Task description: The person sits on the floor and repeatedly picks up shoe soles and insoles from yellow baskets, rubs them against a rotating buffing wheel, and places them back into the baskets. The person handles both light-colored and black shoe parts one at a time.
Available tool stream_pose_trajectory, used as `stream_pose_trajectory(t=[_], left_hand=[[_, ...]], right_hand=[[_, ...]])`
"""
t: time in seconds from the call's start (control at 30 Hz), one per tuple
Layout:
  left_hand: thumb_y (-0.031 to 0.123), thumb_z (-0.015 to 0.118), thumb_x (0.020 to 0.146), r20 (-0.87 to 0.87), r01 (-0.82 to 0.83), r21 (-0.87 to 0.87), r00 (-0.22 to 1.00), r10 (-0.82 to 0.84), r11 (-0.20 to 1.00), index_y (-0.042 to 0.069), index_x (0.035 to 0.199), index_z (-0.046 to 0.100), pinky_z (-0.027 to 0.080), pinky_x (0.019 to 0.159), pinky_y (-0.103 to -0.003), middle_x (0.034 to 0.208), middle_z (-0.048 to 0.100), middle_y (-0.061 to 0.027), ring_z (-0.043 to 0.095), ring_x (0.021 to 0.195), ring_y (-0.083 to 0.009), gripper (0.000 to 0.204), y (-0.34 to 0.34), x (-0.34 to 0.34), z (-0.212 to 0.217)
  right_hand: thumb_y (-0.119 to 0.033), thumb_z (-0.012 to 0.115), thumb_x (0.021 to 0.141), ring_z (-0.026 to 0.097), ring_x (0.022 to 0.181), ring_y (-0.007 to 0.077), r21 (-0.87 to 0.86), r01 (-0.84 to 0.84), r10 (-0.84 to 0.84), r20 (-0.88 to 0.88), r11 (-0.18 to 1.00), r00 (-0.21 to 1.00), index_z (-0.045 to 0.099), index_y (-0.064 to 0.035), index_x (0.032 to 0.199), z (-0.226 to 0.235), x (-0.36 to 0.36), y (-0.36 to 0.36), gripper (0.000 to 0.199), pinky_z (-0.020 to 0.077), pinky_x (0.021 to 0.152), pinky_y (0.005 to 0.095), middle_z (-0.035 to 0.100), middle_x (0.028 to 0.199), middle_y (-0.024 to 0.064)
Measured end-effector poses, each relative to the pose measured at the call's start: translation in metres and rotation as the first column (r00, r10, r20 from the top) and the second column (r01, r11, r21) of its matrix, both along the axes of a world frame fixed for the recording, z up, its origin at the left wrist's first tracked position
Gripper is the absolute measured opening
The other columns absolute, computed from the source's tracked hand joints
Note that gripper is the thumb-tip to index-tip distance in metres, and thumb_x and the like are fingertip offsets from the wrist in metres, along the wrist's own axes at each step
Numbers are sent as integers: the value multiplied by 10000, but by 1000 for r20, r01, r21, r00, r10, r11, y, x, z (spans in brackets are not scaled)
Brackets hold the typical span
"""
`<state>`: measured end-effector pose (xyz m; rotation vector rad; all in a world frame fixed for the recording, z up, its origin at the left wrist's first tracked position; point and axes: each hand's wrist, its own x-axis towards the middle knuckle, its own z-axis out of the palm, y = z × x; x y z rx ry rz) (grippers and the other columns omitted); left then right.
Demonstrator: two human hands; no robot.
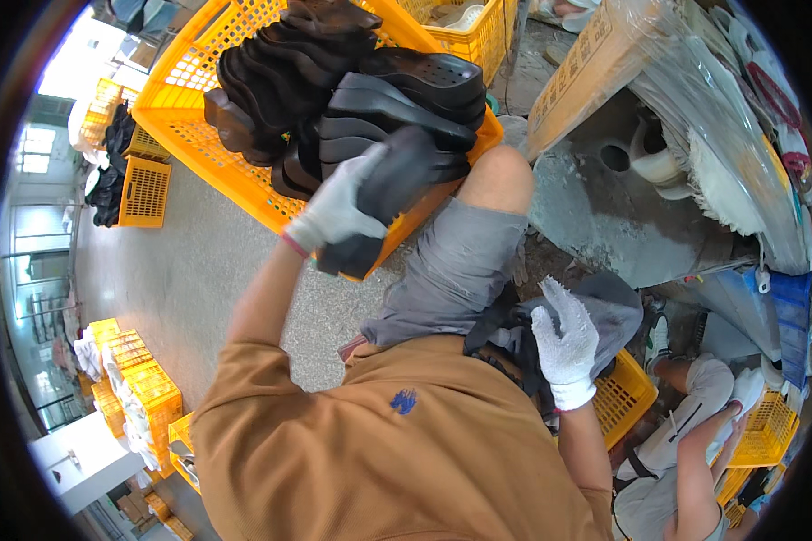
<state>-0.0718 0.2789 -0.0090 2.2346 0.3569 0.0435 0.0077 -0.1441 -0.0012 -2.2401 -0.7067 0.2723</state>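
A person in a brown shirt point(397, 451) and grey shorts point(456, 270) sits looking down over their own lap, both hands in white knit gloves.

Ahead of the bare knee point(501, 176) stands a large orange crate point(185, 99) on the grey floor point(180, 270). It is heaped with black shoe soles point(334, 81), stacked on edge and overlapping above the rim. The crate's near corner sits close against the knee, so the leg crowds the space between the person and the crate.

The left hand point(338, 212) is closed around one black sole point(392, 185), fingers wrapped over its middle. The sole is held just at the crate's near edge, touching or nearly touching the heap; which cannot be told.

The right hand point(566, 343) is lower, by the right thigh, its fingers spread and slightly curled. It rests on a dark bundle point(514, 338) in the lap; whether it grips the bundle cannot be told. Just beyond it is a smaller orange basket point(627, 397), its contents hidden.

To the right, a grey machine housing point(604, 216) and a cardboard box point(582, 68) under clear plastic close off that side. A second crate point(478, 36) stands behind the first, holding pale pieces. More orange crates point(144, 189) sit well apart to the left, some with dark soles, others lower left with white items.

Another person point(686, 433) crouches at lower right.
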Motion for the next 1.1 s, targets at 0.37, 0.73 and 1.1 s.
stream_pose_trajectory(t=[0.37, 0.73, 1.1], left_hand=[[515, 1046, 600, 109, 406, -410, 911, -398, 817, -26, 1691, 316, 274, 1305, -449, 1666, 443, -219, 402, 1563, -299, 1419, -106, -8, 56], [378, 883, 888, 449, -497, 554, 854, 263, 668, -67, 1470, 551, 511, 1102, -435, 1447, 591, -225, 602, 1329, -314, 804, 31, 70, 91], [299, 670, 1071, -316, -339, -940, 909, -273, -41, 24, 1378, 657, 632, 968, -515, 1237, 750, -189, 762, 1067, -325, 412, -368, 209, -47]], right_hand=[[-279, 1016, 735, 595, 1372, 259, 610, 297, 227, -633, 734, 740, 393, -6, 1642, 31, 28, 72, 1134, 468, 1180, 396, 600, 1506, 154], [-115, 732, 962, 695, 1161, 241, 363, 761, -378, -703, 538, 602, 644, 25, 1414, 46, 1, -66, 481, 541, 1046, 368, 712, 1341, 133], [-229, 699, 1047, 645, 1339, 309, 187, 751, -757, -50, 634, 652, 493, 26, 1552, 47, -32, -66, 602, 502, 1132, 420, 616, 1487, 217]])
